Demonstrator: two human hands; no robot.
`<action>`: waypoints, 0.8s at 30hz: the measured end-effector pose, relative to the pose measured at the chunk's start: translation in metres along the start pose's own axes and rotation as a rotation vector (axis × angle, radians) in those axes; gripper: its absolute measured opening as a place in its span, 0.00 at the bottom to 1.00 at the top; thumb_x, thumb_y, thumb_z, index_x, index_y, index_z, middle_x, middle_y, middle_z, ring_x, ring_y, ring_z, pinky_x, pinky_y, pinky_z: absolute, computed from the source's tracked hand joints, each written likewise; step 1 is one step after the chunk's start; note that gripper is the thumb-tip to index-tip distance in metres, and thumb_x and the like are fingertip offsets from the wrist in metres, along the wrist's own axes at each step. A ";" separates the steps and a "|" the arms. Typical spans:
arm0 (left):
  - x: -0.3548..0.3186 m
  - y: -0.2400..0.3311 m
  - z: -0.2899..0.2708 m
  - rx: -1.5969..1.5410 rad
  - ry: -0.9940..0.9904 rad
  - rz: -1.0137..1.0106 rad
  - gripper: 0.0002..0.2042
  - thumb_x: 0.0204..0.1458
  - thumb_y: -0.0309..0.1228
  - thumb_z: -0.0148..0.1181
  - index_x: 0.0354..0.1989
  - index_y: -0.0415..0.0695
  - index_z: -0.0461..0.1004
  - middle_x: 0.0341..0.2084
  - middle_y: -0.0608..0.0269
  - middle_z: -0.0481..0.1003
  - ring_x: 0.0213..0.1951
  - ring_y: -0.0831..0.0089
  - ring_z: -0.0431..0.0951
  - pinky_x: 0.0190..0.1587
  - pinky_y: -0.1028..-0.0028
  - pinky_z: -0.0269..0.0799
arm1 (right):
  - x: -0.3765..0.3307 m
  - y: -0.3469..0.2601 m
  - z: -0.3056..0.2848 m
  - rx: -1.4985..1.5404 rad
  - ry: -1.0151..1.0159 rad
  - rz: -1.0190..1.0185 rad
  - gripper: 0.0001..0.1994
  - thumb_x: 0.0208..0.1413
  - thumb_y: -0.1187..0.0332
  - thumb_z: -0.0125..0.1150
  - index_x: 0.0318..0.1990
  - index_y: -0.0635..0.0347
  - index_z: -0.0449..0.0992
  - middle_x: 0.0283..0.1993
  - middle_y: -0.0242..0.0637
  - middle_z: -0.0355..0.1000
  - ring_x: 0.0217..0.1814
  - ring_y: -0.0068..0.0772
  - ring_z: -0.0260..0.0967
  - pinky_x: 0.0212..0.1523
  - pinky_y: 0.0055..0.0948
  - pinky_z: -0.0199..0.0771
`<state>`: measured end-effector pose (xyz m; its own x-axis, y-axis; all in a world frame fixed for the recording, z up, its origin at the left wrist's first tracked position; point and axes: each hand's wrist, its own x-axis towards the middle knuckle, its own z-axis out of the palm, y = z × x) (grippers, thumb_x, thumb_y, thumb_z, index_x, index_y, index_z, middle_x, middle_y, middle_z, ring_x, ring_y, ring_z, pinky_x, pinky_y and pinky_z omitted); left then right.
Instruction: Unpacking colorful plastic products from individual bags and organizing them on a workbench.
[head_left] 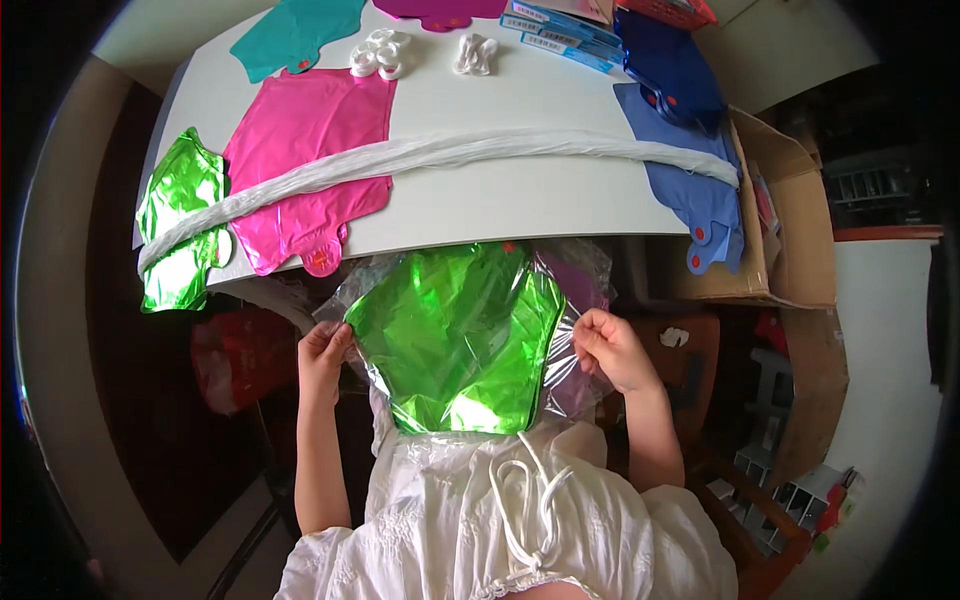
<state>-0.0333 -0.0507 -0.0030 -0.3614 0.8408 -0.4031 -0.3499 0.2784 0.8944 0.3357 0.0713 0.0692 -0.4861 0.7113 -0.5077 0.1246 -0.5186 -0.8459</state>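
Note:
I hold a clear plastic bag (pixel 590 398) in front of my lap, just below the table's near edge. Inside it lie flat, shiny green foil balloons (pixel 450 330), uninflated, with a purple one (pixel 565 385) showing at the right side. My left hand (pixel 325 352) is closed, pinching the bag's left edge between thumb and fingers. On the other side, my right hand (pixel 608 348) is closed with its fingertips gripping the bag's right edge. The bag's lower end rests against my white clothing.
A long white string bundle (pixel 430 155) crosses the white table (pixel 510 205), over pink (pixel 290 125), green (pixel 185 190) and blue (pixel 690 200) foil balloons. Behind are a teal balloon (pixel 300 35), white ribbon rolls (pixel 380 52) and blue packs (pixel 565 40). A cardboard box (pixel 800 220) stands right.

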 end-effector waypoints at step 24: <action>0.002 0.024 0.013 -0.114 -0.080 -0.096 0.10 0.57 0.33 0.49 0.30 0.40 0.71 0.22 0.69 0.72 0.24 0.83 0.72 0.27 0.82 0.67 | 0.017 0.025 -0.016 -0.560 0.265 -0.207 0.07 0.55 0.71 0.53 0.28 0.64 0.68 0.18 0.29 0.64 0.20 0.16 0.61 0.22 0.19 0.60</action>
<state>-0.0315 -0.0361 0.0201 -0.2532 0.8487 -0.4644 -0.4769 0.3082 0.8232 0.3442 0.0785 0.0369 -0.3273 0.9000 -0.2880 0.5179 -0.0840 -0.8513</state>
